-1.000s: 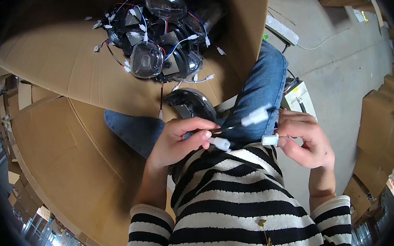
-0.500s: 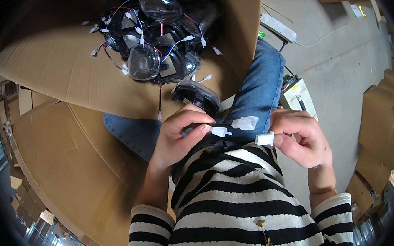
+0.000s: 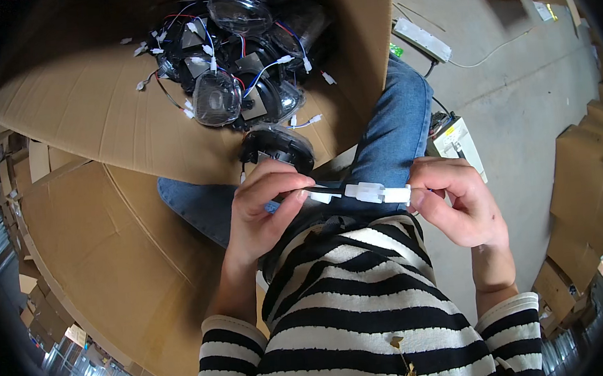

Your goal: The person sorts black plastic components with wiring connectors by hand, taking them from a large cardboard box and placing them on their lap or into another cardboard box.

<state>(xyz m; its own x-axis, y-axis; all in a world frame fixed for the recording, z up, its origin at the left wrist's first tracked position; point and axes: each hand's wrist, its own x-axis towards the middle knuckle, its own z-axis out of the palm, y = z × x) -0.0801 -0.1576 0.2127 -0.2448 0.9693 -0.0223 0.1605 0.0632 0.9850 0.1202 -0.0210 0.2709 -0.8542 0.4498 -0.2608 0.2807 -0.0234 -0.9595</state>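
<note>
A white plastic connector (image 3: 377, 192) is held above the person's lap, between the two hands, with a short dark cable running from it to the left. The right hand (image 3: 456, 201) pinches the right end of the connector with closed fingers. The left hand (image 3: 264, 208) is closed around the cable and a smaller white plug (image 3: 319, 196) just beside the connector. Beyond the left hand, a black round lamp (image 3: 275, 148) rests at the near edge of a cardboard box (image 3: 101, 125) holding more lamps with wires (image 3: 236, 60).
</note>
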